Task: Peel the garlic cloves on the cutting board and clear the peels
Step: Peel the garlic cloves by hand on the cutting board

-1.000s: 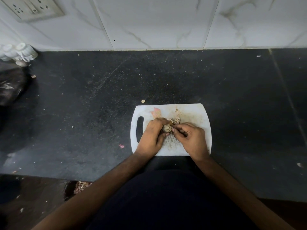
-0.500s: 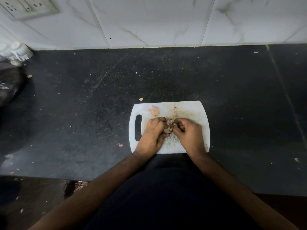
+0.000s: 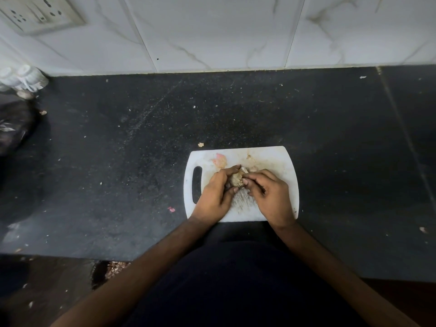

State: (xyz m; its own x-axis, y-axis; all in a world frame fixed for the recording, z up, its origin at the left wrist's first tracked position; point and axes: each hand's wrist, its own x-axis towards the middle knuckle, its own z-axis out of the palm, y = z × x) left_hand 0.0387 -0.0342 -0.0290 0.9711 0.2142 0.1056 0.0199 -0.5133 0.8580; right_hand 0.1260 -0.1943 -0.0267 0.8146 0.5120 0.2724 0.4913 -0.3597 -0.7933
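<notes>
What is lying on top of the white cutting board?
On the cutting board: a pinkish peel, small scraps, and garlic gripped by the left hand and right hand. Anything beneath them is hidden.

I count one white plastic cutting board (image 3: 278,161) with a single slot handle, lying on one black stone tabletop (image 3: 259,109). Two bare hands are in view, my left hand (image 3: 215,197) and my right hand (image 3: 271,197), and between them sits one pale brown garlic piece (image 3: 237,180). One pinkish papery peel (image 3: 220,160) lies on the board. Two loose scraps lie on the tabletop: one tan flake (image 3: 200,144) and one pink fleck (image 3: 171,209). One white wall socket plate (image 3: 40,14) shows.
</notes>
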